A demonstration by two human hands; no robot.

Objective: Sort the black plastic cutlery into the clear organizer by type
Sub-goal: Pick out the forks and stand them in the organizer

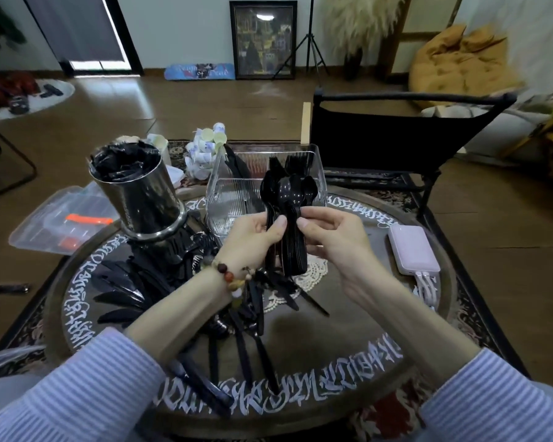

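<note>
A bunch of black plastic spoons (288,199) stands upright above the round table, bowls up. My left hand (253,240) grips the bunch by its handles, and my right hand (329,237) pinches it from the right side. Just behind stands the clear organizer (224,199), with black knives (237,165) in its left section and black forks (296,162) at its back right. Loose black cutlery (134,282) lies scattered over the table's left and middle.
A steel bin with a black liner (138,189) stands at the table's left. A pink power bank (414,250) lies at the right. A black folding chair (393,141) sits behind the table, and a clear plastic box (61,218) on the floor to the left.
</note>
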